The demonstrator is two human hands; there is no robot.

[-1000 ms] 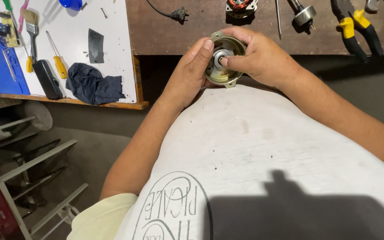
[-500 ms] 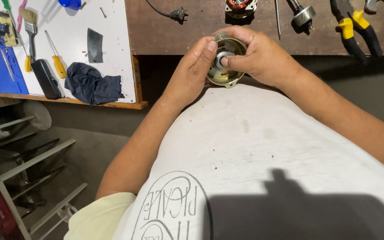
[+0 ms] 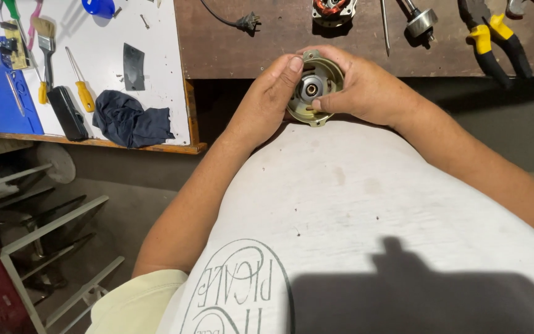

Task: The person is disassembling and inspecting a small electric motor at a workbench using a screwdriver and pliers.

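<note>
I hold a round metal motor end cover (image 3: pixel 314 88), pale green-grey with a silvery bearing hub in its middle, close to my chest at the edge of the brown workbench (image 3: pixel 279 49). My left hand (image 3: pixel 267 99) grips its left rim, thumb up on the top edge. My right hand (image 3: pixel 366 89) wraps its right side, with the thumb pressed on the inside near the hub. The open face of the cover points up at me.
On the brown bench lie yellow-handled pliers (image 3: pixel 486 34), a motor stator with copper windings (image 3: pixel 334 9), a metal shaft part (image 3: pixel 418 21) and a black plug (image 3: pixel 245 23). The white board (image 3: pixel 156 37) at left holds a dark cloth (image 3: pixel 130 119), a yellow screwdriver (image 3: pixel 81 86), a brush (image 3: pixel 46 46). A white metal rack (image 3: pixel 44 229) stands below.
Both hands and the cover stay nearly in place; my right thumb has shifted slightly on the inner face of the cover.
</note>
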